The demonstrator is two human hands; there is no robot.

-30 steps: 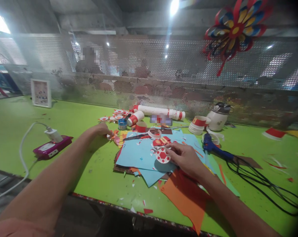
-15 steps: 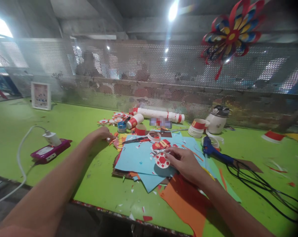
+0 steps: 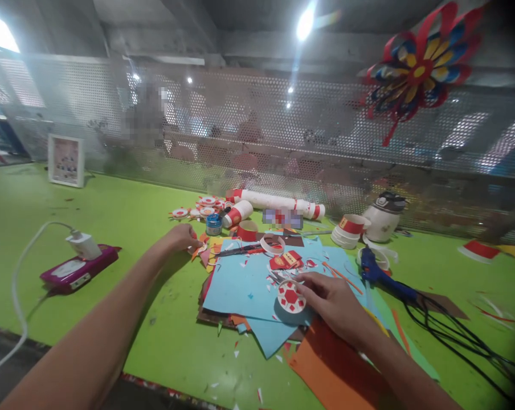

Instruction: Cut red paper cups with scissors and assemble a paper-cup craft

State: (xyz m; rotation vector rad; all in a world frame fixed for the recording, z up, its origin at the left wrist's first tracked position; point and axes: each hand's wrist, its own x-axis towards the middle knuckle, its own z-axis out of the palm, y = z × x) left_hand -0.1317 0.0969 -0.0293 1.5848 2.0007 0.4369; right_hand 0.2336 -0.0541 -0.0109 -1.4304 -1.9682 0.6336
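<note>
My right hand (image 3: 332, 299) pinches the rim of a round white disc (image 3: 291, 296) with red shapes, held above light blue paper (image 3: 236, 285). Farther left, my left hand (image 3: 179, 237) reaches to small orange and pink paper scraps (image 3: 201, 248); its fingers are bent together, and what lies between the fingertips is too small to make out. Beyond my right hand are a red printed paper piece (image 3: 286, 260) and a white ring (image 3: 273, 244). Dark scissors (image 3: 240, 249) lie across the back of the blue paper.
A blue glue gun (image 3: 383, 276) with black cable lies at right. Behind are paper cups (image 3: 238, 213), a long cup tube (image 3: 278, 203), a blue jar (image 3: 213, 224) and a white pot (image 3: 383, 219). A purple power strip (image 3: 80, 270) sits left. A paper flower (image 3: 420, 74) hangs above.
The view has shifted slightly, so the table items sit lower and farther right. My left hand has drawn its fingers in at the orange scraps. My right hand still holds the disc.
</note>
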